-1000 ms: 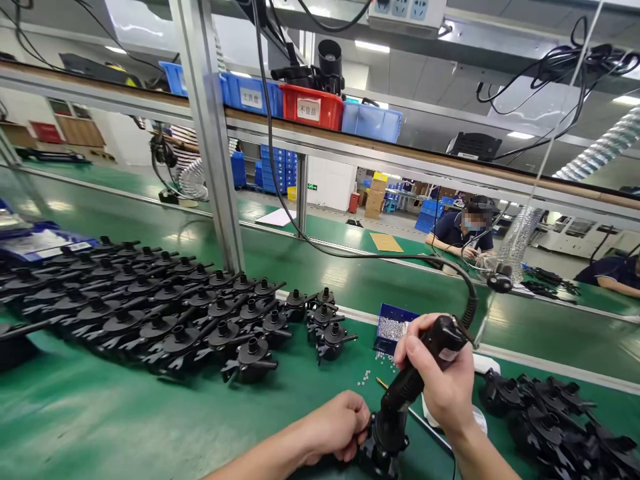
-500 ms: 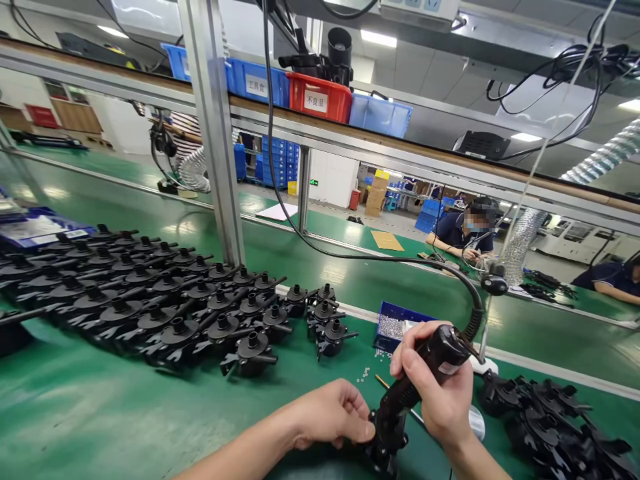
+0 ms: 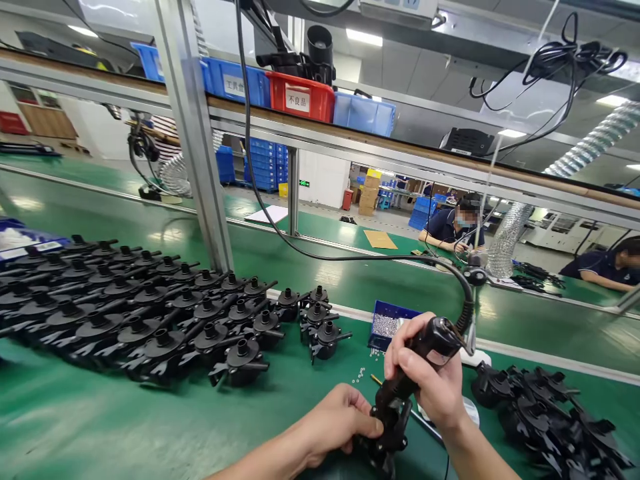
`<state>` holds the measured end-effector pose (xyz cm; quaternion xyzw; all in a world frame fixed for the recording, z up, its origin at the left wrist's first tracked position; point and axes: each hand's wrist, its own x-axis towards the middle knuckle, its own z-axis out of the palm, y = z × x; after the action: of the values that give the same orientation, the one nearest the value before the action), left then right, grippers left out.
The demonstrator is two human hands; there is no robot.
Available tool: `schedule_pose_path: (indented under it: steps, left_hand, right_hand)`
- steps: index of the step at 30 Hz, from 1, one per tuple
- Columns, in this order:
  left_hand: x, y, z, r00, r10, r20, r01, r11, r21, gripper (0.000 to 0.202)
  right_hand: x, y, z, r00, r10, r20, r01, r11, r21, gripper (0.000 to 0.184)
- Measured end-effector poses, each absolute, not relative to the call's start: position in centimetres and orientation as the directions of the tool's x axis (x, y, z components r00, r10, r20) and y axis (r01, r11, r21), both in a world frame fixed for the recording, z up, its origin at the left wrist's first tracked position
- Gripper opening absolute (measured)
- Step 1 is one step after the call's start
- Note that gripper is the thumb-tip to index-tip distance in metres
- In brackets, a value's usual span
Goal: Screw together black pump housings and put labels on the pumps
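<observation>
Close around your work, a blue box (image 3: 400,310) of small metal pieces sits near the bench's (image 3: 150,420) far edge, just beyond your right fingers, with loose bits (image 3: 359,375) scattered in front of it. A thin rod (image 3: 425,425) lies partly hidden behind your tool. Rows of black parts (image 3: 163,343) crowd the bench's left side; a looser cluster (image 3: 537,417) lies to your right, near your forearm. A black cable (image 3: 345,257) loops across the view to the tool.

Your right hand (image 3: 435,380) has its fingers wrapped around the black corded tool (image 3: 434,343). Its long axis slants: the cable end points up and right, the lower end down and left onto the black housing (image 3: 395,433). That housing is at the near side of the bench, your left hand's (image 3: 345,417) thumb and fingers gripping its left side. Which way it faces you can't tell.
</observation>
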<state>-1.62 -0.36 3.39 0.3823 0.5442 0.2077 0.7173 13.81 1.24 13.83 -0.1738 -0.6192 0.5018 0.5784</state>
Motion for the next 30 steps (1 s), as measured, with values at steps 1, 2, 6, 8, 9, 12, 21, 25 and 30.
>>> schedule_pose_path:
  steps: [1,2,6,8,9,12,21,25,30]
  left_hand:
    - [-1.6,-0.2,3.6,0.336,0.709,-0.621,0.126,0.619,0.775,0.05]
    - [-1.6,-0.1,3.8,0.349,0.703,-0.619,0.135,0.616,0.776,0.048]
    - [-1.6,0.1,4.3,0.36,0.699,-0.618,0.152,0.609,0.778,0.047]
    - [-1.7,0.1,4.2,0.358,0.7,-0.618,0.152,0.61,0.778,0.049]
    - [-1.7,0.1,4.1,0.358,0.7,-0.619,0.153,0.61,0.778,0.049]
    - [-1.7,0.0,3.8,0.362,0.704,-0.611,0.162,0.598,0.785,0.049]
    - [-1.7,0.1,3.8,0.39,0.697,-0.601,0.178,0.584,0.792,0.048]
    - [-1.8,0.1,3.5,0.379,0.705,-0.599,0.173,0.582,0.795,0.05]
    - [-1.8,0.1,3.1,0.38,0.706,-0.597,0.181,0.576,0.797,0.05]
  right_hand:
    - [13.8,1.3,13.8,-0.239,0.799,0.552,-0.367,0.452,-0.813,0.014]
    - [13.8,1.4,13.7,-0.224,0.8,0.557,-0.367,0.46,-0.808,0.014]
    - [13.5,1.6,13.5,-0.222,0.803,0.553,-0.352,0.463,-0.814,0.015]
    - [13.4,1.7,13.4,-0.226,0.809,0.543,-0.336,0.458,-0.823,0.015]
    - [13.3,1.7,13.3,-0.227,0.813,0.536,-0.328,0.454,-0.828,0.015]
    - [13.0,1.6,13.4,-0.219,0.823,0.524,-0.301,0.454,-0.839,0.016]
    - [12.4,1.2,13.3,-0.154,0.822,0.549,-0.171,0.525,-0.834,0.015]
    - [12.5,1.3,13.5,-0.153,0.829,0.537,-0.192,0.508,-0.839,0.015]
    - [12.3,1.0,13.5,-0.176,0.841,0.512,-0.159,0.489,-0.857,0.016]
